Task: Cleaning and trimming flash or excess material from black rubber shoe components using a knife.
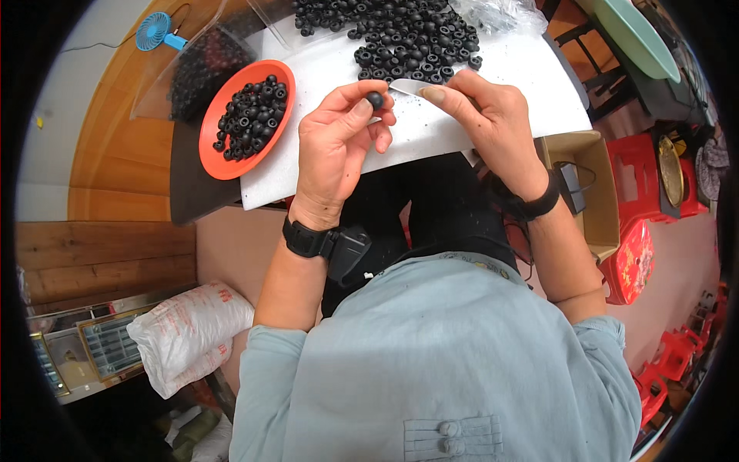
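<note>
Between the thumb and fingers of my left hand [332, 142] is a small round black piece [375, 100], held above the near part of a white board [539, 96]. My right hand [499, 123] pinches a small pale knife blade [406, 86], its tip pointing left, close to that piece. How the blade's handle end sits in the palm is hidden. Just beyond both hands lies a heap of black hollow ball-shaped pieces [419, 46]. To the left, an orange-red bowl [209, 160] holds many similar black pieces [250, 123].
A clear plastic box [142, 104] with more black pieces stands left of the bowl, near a blue fan [153, 31]. Clear plastic wrap [508, 15] lies at the far right. Beside my right forearm are a cardboard box [604, 208] and red stools [635, 165]. A white sack [188, 335] lies lower left.
</note>
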A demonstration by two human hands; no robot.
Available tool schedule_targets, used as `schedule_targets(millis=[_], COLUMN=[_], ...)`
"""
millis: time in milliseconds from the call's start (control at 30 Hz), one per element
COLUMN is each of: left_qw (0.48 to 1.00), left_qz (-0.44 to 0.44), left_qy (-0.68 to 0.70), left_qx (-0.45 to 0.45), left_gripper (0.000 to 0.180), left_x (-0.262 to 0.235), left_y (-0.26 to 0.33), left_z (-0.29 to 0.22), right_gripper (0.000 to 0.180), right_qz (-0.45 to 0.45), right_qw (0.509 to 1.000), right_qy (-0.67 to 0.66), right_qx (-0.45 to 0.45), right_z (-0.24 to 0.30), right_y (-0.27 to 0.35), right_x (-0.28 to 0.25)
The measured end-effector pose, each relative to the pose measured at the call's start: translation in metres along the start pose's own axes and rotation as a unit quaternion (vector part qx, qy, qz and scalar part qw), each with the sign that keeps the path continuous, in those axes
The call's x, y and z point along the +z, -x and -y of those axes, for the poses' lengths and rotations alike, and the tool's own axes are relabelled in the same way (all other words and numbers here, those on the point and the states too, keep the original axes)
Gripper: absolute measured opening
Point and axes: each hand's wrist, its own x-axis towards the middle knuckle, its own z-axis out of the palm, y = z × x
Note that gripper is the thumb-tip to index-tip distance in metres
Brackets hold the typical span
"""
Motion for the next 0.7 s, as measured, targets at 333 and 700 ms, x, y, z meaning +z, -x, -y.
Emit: schedule_targets(millis=[333,700], left_qw=[0.999,0.998], left_qz=[0.020,0.039], left_qy=[-0.047,-0.043], left_qx=[-0.003,-0.011], left_gripper=[0.035,0.037], left_x=[-0.002,-0.003], left_y=[0.000,0.000], left_z=[0.005,0.005], right_gripper=[0.049,0.049], right_qz=[0.000,-0.029], right_qw=[0.995,0.991], right_qy=[0.103,0.125], right_qx=[-0.017,-0.045], right_z=[0.005,0.001], right_y=[0.001,0.007], right_x=[0.005,0.011])
